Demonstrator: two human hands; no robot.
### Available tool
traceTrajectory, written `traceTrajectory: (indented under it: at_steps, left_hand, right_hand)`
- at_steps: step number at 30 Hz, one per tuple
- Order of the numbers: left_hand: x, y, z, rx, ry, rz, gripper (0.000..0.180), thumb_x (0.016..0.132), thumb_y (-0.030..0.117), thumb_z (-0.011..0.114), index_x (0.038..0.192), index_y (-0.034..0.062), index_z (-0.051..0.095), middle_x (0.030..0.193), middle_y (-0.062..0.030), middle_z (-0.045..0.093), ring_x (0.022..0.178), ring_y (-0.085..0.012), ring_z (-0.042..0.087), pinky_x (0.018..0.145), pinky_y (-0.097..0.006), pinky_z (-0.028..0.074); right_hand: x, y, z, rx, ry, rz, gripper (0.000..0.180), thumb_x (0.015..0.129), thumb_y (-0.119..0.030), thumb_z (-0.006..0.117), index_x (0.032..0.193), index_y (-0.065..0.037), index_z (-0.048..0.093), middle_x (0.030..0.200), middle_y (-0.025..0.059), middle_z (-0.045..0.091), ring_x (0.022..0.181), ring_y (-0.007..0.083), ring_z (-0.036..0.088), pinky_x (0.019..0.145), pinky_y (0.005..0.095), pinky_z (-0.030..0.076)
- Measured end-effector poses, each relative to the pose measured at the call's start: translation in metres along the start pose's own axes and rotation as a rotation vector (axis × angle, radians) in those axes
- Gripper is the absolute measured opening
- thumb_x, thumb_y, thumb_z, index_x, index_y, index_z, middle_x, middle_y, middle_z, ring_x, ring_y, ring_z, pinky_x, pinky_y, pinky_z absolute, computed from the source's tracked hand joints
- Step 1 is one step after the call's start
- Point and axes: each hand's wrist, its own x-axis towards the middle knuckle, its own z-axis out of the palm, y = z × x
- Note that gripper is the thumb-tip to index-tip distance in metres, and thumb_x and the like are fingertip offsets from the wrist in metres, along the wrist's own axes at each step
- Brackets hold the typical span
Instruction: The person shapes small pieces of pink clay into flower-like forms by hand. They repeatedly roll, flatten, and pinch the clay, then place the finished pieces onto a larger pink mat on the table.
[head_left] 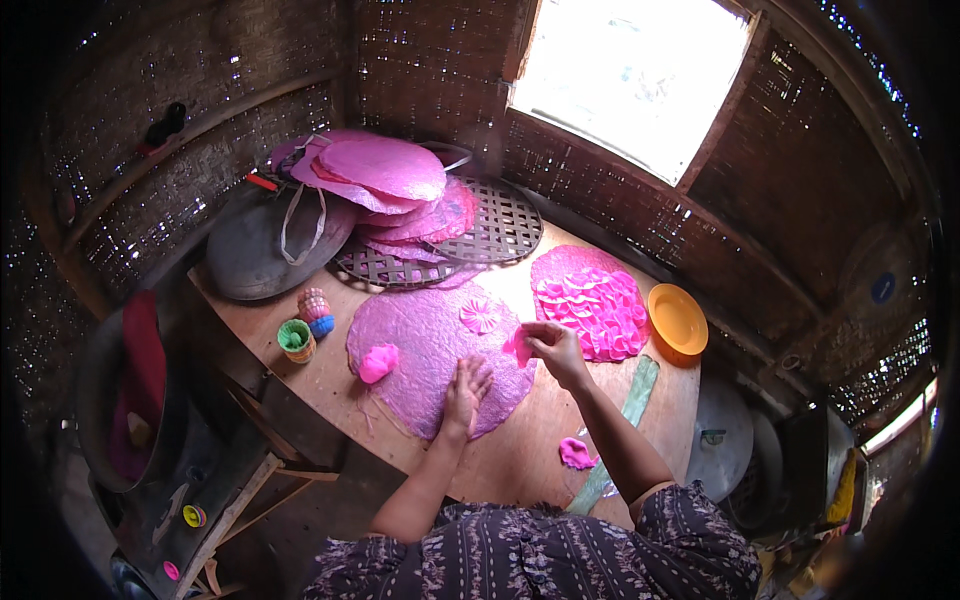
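Observation:
A large round pinkish-purple sheet [415,325] with a shiny, crinkled surface lies on the wooden table. My left hand [466,397] rests on its near part, palm down with the fingers stretched out. Over its right edge, my right hand [556,350] pinches a thin, bright pink piece [521,346] between thumb and fingers. A pleated pink rosette [480,316] lies on the sheet's far side, and a bright pink lump [378,363] sits at its left. To the right, a second round pink sheet [572,262] carries rows of ruffled bright pink pieces [592,312].
Stacked small cups [297,341] stand at the table's left. A pile of pink rounds [385,168] rests on dark lattice trays [505,225] beside a dark round lid [265,250]. At right are an orange plate [678,322], a green strip [640,390] and another pink lump [577,453].

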Motion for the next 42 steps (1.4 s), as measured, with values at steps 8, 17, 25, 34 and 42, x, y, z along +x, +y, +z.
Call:
traceTrajectory:
  at_steps: [8,17,25,34,42]
  left_hand:
    - [0.004,-0.017,-0.015,-0.079,-0.03,0.128,0.045,0.105,0.035,0.033,0.138,0.0048,0.033,0.134,-0.0162,0.046,0.117,-0.0281,0.053,0.101,-0.041,0.044]
    - [0.004,-0.016,-0.015,-0.084,-0.039,0.123,0.042,0.105,0.033,0.036,0.136,0.0037,0.036,0.131,-0.0155,0.049,0.115,-0.0266,0.054,0.1,-0.04,0.045]
    - [0.007,-0.018,-0.017,-0.042,-0.045,0.125,0.042,0.105,0.032,0.036,0.133,0.0002,0.04,0.127,-0.0168,0.053,0.112,-0.0265,0.057,0.099,-0.039,0.046]
    - [0.023,-0.007,-0.013,0.131,0.058,0.15,0.033,0.102,0.025,0.048,0.121,-0.001,0.051,0.109,-0.0118,0.062,0.094,-0.0224,0.063,0.088,-0.037,0.051]
    - [0.043,0.012,0.007,1.602,0.132,0.512,0.03,0.077,0.029,0.076,0.093,0.0054,0.067,0.105,-0.0123,0.057,0.107,-0.0291,0.051,0.097,-0.041,0.04]
  right_hand:
    - [0.042,0.053,-0.017,0.096,0.125,0.222,0.034,0.087,-0.005,0.065,0.118,0.007,0.061,0.107,0.0156,0.067,0.088,0.0182,0.067,0.078,0.0324,0.057]
    - [-0.014,0.027,-0.072,-0.545,0.215,-0.035,0.027,0.087,-0.01,0.064,0.114,-0.004,0.067,0.106,0.0128,0.07,0.091,0.0219,0.069,0.077,0.0307,0.055]
    - [-0.167,0.027,-0.068,-0.725,0.035,0.349,0.028,0.081,-0.019,0.074,0.102,-0.002,0.07,0.09,0.0129,0.066,0.076,0.0215,0.066,0.07,0.0327,0.053]
    - [-0.189,0.05,-0.061,-0.749,0.089,0.124,0.024,0.074,-0.014,0.076,0.092,-0.002,0.065,0.089,0.0139,0.063,0.08,0.0281,0.064,0.073,0.0375,0.053]
    - [-0.2,0.043,-0.054,-0.896,0.182,-0.228,0.027,0.079,-0.011,0.072,0.103,-0.003,0.065,0.106,0.0139,0.06,0.095,0.0239,0.063,0.075,0.0332,0.052]
